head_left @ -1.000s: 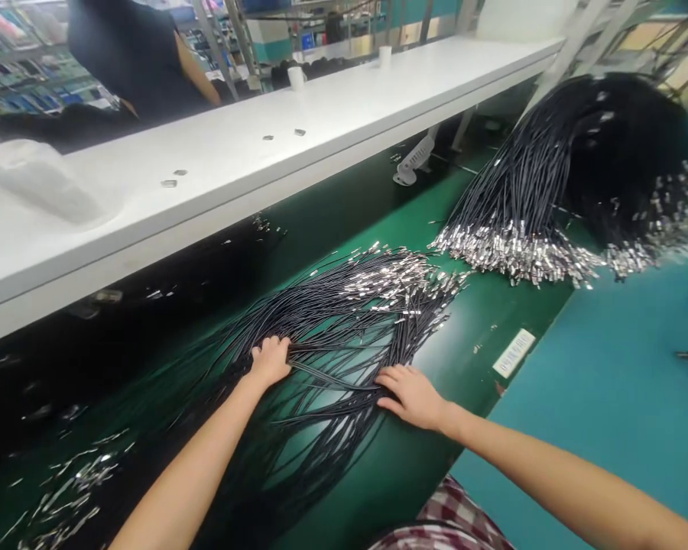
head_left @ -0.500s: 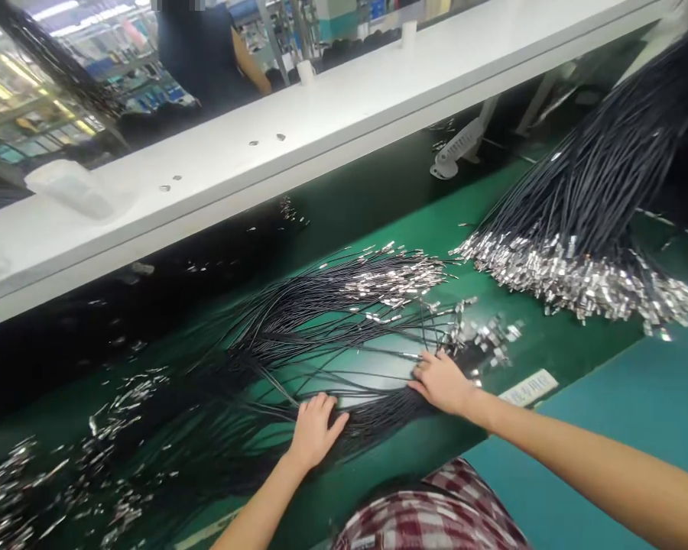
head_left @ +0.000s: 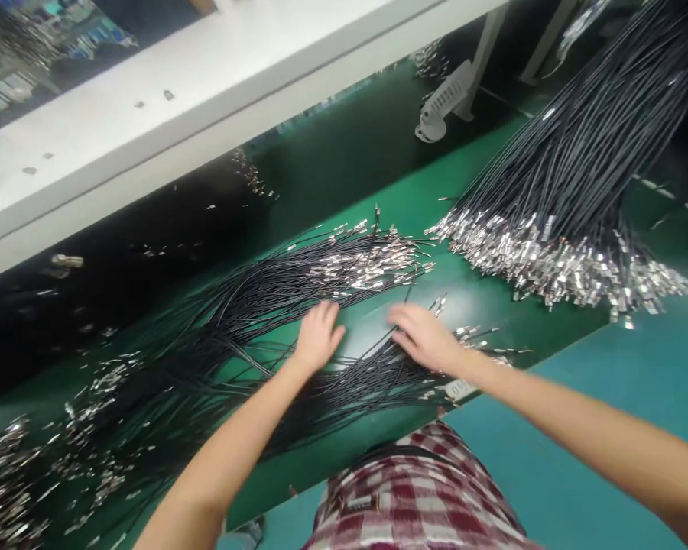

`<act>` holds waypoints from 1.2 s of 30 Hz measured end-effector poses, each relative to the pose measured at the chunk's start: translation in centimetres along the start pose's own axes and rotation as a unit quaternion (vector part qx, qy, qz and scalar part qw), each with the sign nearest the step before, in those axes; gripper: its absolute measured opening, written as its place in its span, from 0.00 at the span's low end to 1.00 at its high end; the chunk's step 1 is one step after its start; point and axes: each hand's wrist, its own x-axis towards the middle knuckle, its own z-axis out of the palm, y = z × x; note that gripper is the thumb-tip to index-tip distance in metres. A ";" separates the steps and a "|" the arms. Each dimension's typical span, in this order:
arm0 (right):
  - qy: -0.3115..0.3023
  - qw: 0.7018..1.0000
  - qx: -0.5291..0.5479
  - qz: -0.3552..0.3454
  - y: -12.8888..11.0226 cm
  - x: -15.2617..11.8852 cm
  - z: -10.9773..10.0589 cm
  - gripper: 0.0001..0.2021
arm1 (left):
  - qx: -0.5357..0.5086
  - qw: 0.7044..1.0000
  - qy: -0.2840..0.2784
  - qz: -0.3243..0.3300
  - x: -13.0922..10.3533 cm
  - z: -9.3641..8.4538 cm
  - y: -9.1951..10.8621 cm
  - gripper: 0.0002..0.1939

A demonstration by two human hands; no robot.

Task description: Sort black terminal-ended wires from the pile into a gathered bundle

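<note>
Black wires with shiny metal terminals lie in bundles on a green worktop. My left hand (head_left: 319,336) is over the gap between the far wire bundle (head_left: 264,289) and the near wire bundle (head_left: 361,386); its fingers are stretched out and its thumb stands apart. Above the near bundle's right part is my right hand (head_left: 427,338), its fingertips smeared by motion. A single wire passes at those fingertips, and whether they grip it cannot be made out. The far bundle's terminals (head_left: 372,263) point right. Some near-bundle ends (head_left: 481,336) show beyond my right wrist.
A large hanging bundle of wires (head_left: 585,160) spreads its terminals over the worktop (head_left: 390,198) at right. Along the back runs a white shelf (head_left: 206,99) with small metal bits on it. A pale bracket (head_left: 444,99) stands below it. More terminals (head_left: 5,489) lie at lower left.
Both hands have moved away from my body, off the near bundle and toward the far one. The near bundle's wires look more spread. The camera view has shifted downward.
</note>
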 end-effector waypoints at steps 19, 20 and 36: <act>0.191 0.954 0.110 0.201 0.4 -4.8 5.0 0.15 | 0.016 0.981 -0.048 0.186 -1.3 4.0 1.2 0.21; 0.197 0.943 0.154 0.220 -0.8 -6.4 5.9 0.13 | 0.018 0.982 -0.056 0.181 -1.7 4.6 2.4 0.20; 0.262 0.705 0.504 0.425 -6.3 -10.0 11.2 0.21 | -0.022 0.998 -0.051 0.020 -1.1 6.1 9.2 0.12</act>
